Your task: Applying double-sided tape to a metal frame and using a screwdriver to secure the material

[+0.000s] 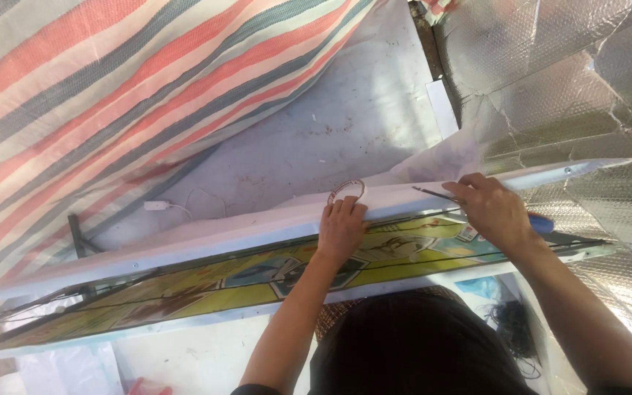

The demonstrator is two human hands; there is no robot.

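A long white frame [184, 245] runs across the view, with a yellow printed panel [206, 281] lying inside it. My left hand [341, 228] presses on the frame's upper rail, its fingers next to a small coil of thin wire [347, 191]. My right hand [493, 211] grips a screwdriver with a blue handle [541, 223], and its metal shaft [437, 194] points left along the rail's top edge.
A striped red, grey and cream tarpaulin [89, 88] covers the upper left. Silver bubble foil [565, 80] fills the right. A white plug and cord [156, 206] lie on the pale ground. A tangle of black wire [510, 325] sits at lower right.
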